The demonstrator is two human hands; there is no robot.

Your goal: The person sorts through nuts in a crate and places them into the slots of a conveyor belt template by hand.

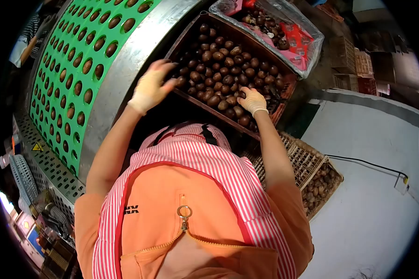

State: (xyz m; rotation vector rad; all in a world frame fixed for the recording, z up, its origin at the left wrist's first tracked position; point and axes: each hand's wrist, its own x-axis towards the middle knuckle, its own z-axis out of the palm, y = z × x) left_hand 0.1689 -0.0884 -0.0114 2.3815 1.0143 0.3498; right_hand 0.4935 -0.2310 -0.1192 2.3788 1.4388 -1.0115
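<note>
A reddish-brown crate point(246, 129) holds many dark brown, shiny, egg-shaped pieces point(217, 76). My left hand point(151, 87), in a pale glove with bare fingertips, hovers at the crate's left edge, slightly blurred. Its thumb and fingers are apart, and nothing shows between them. Over the right side of the crate, my right hand point(253, 101), gloved the same way, has its fingers curled round one brown egg-shaped piece. To the left, a green conveyor belt point(92, 74) carries similar pieces in rows of oval holes.
A metal side rail point(125, 56) runs between belt and crate. Behind the crate stands a plastic-lined bin point(312, 65) with more pieces and red wrappers. A woven-looking crate point(298, 162) of brown pieces sits at my right, beside a white surface point(363, 153). Another person's arm point(29, 50) shows far left.
</note>
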